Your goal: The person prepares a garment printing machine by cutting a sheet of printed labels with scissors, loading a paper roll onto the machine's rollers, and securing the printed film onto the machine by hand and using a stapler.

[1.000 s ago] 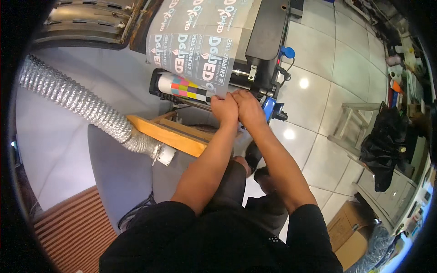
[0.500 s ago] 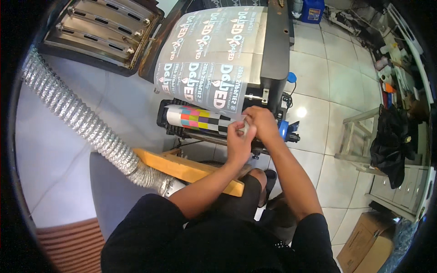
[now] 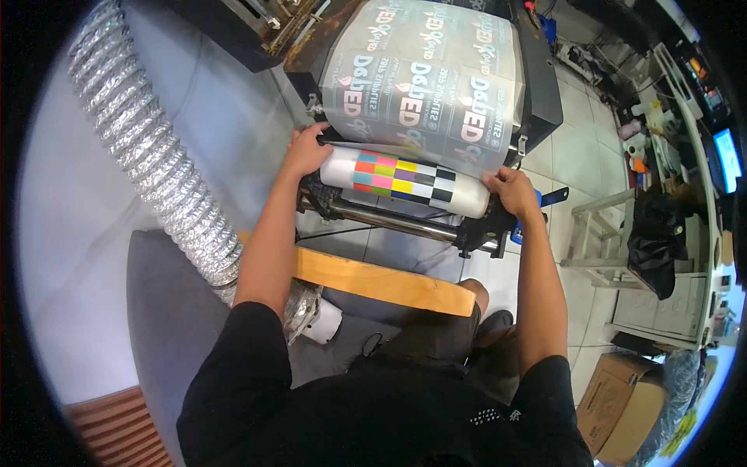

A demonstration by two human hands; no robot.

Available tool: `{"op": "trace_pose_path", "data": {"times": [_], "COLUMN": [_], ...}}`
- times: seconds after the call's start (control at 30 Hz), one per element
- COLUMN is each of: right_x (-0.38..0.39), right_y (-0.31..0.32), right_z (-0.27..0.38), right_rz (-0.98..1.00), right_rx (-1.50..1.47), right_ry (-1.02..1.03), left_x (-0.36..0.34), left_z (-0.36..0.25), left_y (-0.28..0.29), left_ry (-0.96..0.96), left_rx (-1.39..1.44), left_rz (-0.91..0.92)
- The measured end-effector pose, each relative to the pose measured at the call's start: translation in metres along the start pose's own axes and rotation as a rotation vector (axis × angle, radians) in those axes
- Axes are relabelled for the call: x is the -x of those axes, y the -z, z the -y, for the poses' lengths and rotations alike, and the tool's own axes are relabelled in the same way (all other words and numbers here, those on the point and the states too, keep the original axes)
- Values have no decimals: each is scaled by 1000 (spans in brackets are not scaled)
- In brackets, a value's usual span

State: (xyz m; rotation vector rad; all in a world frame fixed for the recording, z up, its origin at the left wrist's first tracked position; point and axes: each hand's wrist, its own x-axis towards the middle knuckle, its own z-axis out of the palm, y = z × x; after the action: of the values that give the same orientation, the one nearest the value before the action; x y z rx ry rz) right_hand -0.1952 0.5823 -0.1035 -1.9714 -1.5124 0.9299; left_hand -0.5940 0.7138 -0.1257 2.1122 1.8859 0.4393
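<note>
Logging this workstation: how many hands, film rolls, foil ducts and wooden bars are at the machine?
Hands: 2, left hand and right hand
Film roll: 1
Foil duct: 1
Wooden bar: 1
Total: 5

Brightly and evenly lit from overhead, with soft glare on the glossy printed film (image 3: 424, 78) and the pale floor tiles (image 3: 580, 156), faint shadows only, sharp focus at centre, strong fisheye bending toward a black rim, slight smearing and blue fringing at the right edge.
</note>
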Motion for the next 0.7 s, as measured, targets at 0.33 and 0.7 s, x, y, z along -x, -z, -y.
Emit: {"op": "trace_pose_path", "data": {"times": [0.33,0.7], "right_x": [-10,-10], "right_y": [-3,-20], "right_z": [-17,-20], "right_rz": [20,-173], "right_rx": [-60,-364], "right_ry": [-35,-80], "left_x": [-20,-15], "left_z": [8,11], "left_y": [1,-18], "left_ry": [-105,-103], "left_rx": [722,770], "left_rz": [335,147]}}
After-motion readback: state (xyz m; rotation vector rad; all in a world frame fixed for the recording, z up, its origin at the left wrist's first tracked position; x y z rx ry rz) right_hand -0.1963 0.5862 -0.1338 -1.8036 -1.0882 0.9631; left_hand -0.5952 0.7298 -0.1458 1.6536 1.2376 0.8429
